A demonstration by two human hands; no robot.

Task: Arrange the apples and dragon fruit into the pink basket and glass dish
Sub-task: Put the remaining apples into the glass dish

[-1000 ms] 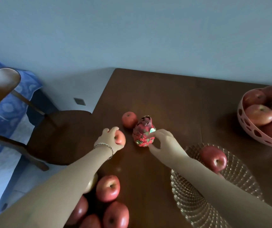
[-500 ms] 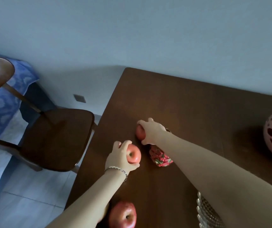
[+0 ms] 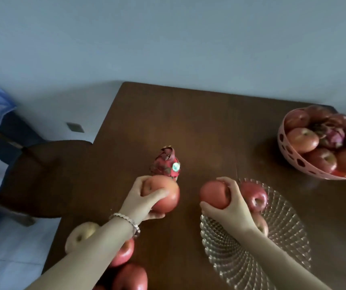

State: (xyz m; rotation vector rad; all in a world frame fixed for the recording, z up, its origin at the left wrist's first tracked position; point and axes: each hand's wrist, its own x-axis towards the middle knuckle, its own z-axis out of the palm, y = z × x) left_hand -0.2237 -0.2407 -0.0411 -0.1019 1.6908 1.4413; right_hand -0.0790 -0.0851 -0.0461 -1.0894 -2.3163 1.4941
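Red apple (image 3: 213, 194) sits clasped in the right grip (image 3: 234, 208) at nine o'clock of the glass dish (image 3: 230, 258), second apple (image 3: 166, 195) clasped in the left grip (image 3: 142, 204) at six o'clock of the dragon fruit (image 3: 166, 162); carrying step, next move likely calls for gentle lowering into the dish.

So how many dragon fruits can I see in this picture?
2. One dragon fruit is on the table, just beyond the apple in the left hand; a second dragon fruit lies in the pink basket. More may be hidden there.

Bare table (image 3: 220, 126) beyond dragon fruit (image 3: 166, 162)
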